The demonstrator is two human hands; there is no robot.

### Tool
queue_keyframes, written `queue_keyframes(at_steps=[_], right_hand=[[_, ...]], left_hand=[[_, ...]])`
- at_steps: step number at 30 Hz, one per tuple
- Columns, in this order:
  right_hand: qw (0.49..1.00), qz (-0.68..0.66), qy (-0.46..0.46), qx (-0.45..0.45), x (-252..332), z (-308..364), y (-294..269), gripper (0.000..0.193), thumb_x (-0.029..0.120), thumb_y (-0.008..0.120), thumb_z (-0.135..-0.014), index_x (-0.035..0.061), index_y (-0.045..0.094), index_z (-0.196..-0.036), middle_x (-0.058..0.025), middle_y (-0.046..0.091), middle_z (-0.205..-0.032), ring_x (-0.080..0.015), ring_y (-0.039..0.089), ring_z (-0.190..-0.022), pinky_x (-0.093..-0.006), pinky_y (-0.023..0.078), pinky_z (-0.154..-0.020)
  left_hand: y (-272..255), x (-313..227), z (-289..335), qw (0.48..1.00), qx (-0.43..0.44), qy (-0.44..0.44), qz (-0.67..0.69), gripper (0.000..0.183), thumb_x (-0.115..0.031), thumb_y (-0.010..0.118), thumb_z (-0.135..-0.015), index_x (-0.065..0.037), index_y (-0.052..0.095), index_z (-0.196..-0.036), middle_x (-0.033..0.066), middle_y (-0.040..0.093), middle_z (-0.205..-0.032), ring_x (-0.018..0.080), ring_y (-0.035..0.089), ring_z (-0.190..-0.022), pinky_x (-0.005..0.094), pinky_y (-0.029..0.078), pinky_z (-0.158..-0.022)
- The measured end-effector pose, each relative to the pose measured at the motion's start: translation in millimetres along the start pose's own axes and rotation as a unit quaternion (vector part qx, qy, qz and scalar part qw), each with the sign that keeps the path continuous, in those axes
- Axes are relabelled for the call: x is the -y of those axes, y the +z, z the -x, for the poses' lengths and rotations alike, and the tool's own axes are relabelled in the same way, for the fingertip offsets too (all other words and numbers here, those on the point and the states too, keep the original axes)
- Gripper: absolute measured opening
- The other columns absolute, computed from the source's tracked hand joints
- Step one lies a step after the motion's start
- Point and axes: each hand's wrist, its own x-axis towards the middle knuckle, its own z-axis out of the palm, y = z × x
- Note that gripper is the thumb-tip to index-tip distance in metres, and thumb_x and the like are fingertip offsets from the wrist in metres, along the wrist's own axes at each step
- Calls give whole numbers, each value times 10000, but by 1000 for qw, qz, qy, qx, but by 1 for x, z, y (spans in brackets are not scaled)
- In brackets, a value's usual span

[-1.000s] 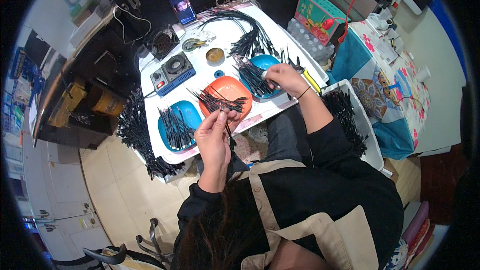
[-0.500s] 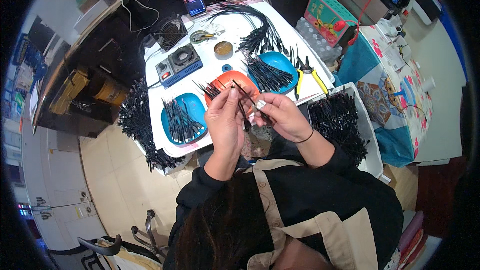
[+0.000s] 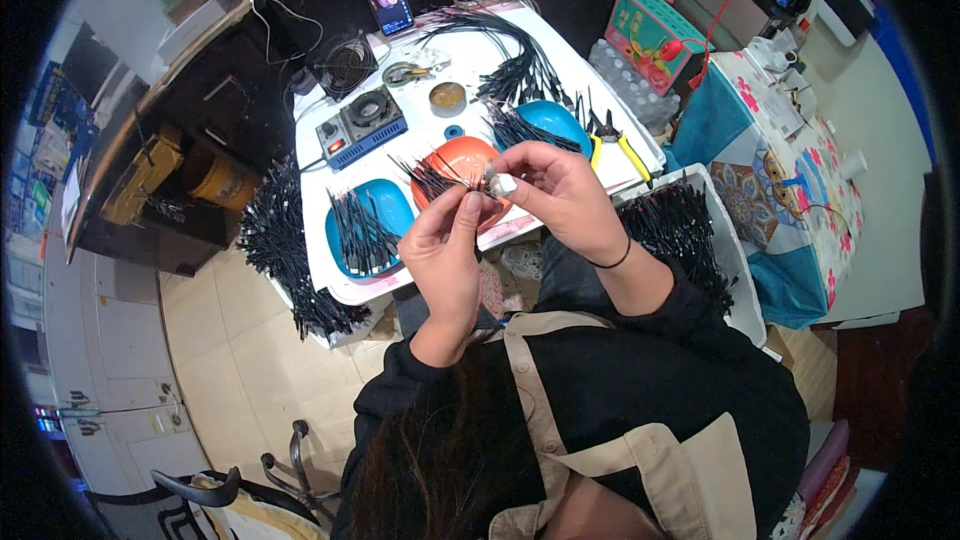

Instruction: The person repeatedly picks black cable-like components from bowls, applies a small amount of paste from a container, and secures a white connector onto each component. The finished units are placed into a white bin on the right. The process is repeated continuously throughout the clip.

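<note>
In front of the orange tray (image 3: 468,152), my left hand (image 3: 447,258) pinches a thin black cable between thumb and forefinger; most of it is hidden by the fingers. My right hand (image 3: 565,202) meets it there, thumb and forefinger closed at the cable's end. Something small and white, perhaps a finger wrap, shows at the right fingertips. Short black cables lie in the orange tray behind my hands. More black cables (image 3: 362,240) lie in the left blue tray (image 3: 385,195), and others in the right blue tray (image 3: 560,123).
A small heating device (image 3: 362,125) stands behind the left tray, with a fan (image 3: 345,65) and round tin (image 3: 447,97) nearby. Yellow-handled cutters (image 3: 618,150) lie right. Cable heaps flank the table: left pile (image 3: 285,240), right bin (image 3: 680,240). A phone (image 3: 387,2) stands at the back.
My right hand has moved up and left, its fingertips now beside the left hand's. My left hand has dropped slightly. The cable parts that hung between my hands are now hidden.
</note>
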Motion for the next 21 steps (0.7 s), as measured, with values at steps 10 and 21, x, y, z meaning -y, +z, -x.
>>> queue_keyframes(at_steps=[10,21], right_hand=[[997,-18,-69,20,-11,-1,-1,100,21,623,-883,-33,630,-967,-64,659,-916,-109,626,-855,-237,518,-754],[941,-291,138,106,-15,6,-7,165,39,562,-921,-7,557,-1080,-55,611,-959,-125,613,-900,-258,525,-798]], left_hand=[[-14,-17,0,961,58,-238,127,190,-87,599,-927,57,631,-1047,61,615,-765,34,372,-502,178,281,-466],[-18,-21,2,959,100,-247,91,163,-67,594,-915,72,641,-986,77,624,-743,42,378,-503,181,273,-464]])
